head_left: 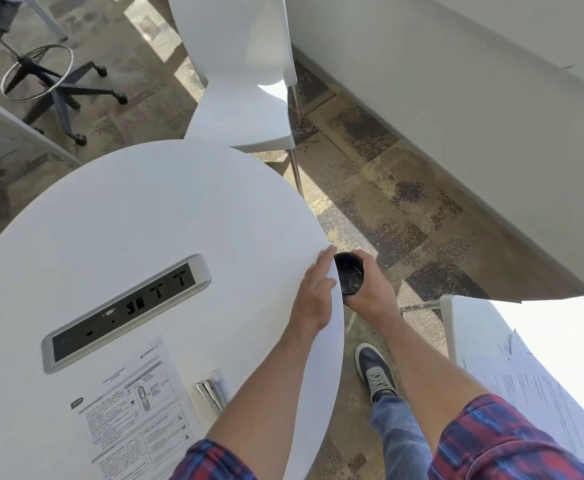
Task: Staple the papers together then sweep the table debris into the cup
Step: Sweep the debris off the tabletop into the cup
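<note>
A black cup (350,274) hangs just off the right edge of the round white table (166,209), its mouth level with the tabletop; small bits lie inside it. My right hand (370,289) grips the cup from the right. My left hand (316,292) lies flat on the table, fingers together, its edge at the rim beside the cup. Printed papers (131,414) lie at the near left of the table. A shiny stapler (211,389) rests just right of them, partly hidden by my left forearm.
A grey socket panel (127,306) is set into the table's middle. A white chair (242,81) stands behind the table, another white chair with loose papers (543,368) to my right. My shoe (375,372) is on the carpet. An office stool base (51,81) stands far left.
</note>
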The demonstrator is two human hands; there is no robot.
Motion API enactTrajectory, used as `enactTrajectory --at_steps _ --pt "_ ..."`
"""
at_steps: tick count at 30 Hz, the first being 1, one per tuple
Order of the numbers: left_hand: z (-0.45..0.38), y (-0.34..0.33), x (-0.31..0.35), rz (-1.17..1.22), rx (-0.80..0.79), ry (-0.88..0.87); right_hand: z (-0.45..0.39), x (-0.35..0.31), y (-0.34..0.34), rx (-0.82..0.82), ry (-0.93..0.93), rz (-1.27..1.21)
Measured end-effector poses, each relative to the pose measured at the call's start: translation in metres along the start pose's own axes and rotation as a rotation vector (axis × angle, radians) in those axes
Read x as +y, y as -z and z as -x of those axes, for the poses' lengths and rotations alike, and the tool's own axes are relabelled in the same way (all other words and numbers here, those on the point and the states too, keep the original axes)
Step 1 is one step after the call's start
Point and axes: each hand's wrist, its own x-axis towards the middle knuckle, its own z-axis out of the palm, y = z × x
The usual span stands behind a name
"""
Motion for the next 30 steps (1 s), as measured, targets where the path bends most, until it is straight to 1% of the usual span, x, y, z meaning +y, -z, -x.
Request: enactTrajectory --at_steps 5,11,13,15,16,17,19,21,23,25,27,30 --pt "0.001 -0.01 0.002 0.037 -0.001 -0.015 0.0 -0.001 0.001 -0.019 0.014 0.011" --pt "0.0 -0.02 0.019 0.092 -0.068 -0.008 -0.001 0.002 0.001 -0.034 0.02 0.023" --pt "0.0 -0.016 0.021 0.141 -0.007 -0.031 0.0 0.002 0.001 -0.029 0.028 0.019" --pt "-0.001 -0.006 0.014 0.195 0.125 -0.069 0.0 0.001 0.002 -0.027 0.034 0.01" --pt "0.001 0.0 0.01 0.176 0.212 -0.069 0.0 0.0 0.002 -0.023 0.036 0.006" --pt "0.006 0.005 0.004 0.117 0.297 -0.062 0.0 0.0 0.003 -0.022 0.037 0.005" --pt "0.019 0.012 -0.013 -0.122 0.439 -0.032 0.0 0.0 0.003 -0.027 0.039 0.009" --pt "0.033 0.011 -0.032 -0.405 0.507 -0.006 0.0 -0.001 0.004 -0.029 0.033 0.011" --pt "0.048 0.002 -0.046 -0.61 0.499 -0.003 0.0 -0.002 0.006 -0.024 0.039 0.006" --pt "0.057 -0.01 -0.049 -0.755 0.437 -0.04 0.0 -0.004 0.006 -0.02 0.045 -0.005" --pt "0.059 -0.024 -0.043 -0.835 0.373 -0.069 0.0 -0.004 0.007 -0.018 0.039 -0.002" --pt "0.05 -0.044 -0.028 -0.874 0.291 -0.085 0.0 -0.003 0.008 -0.017 0.029 0.018"
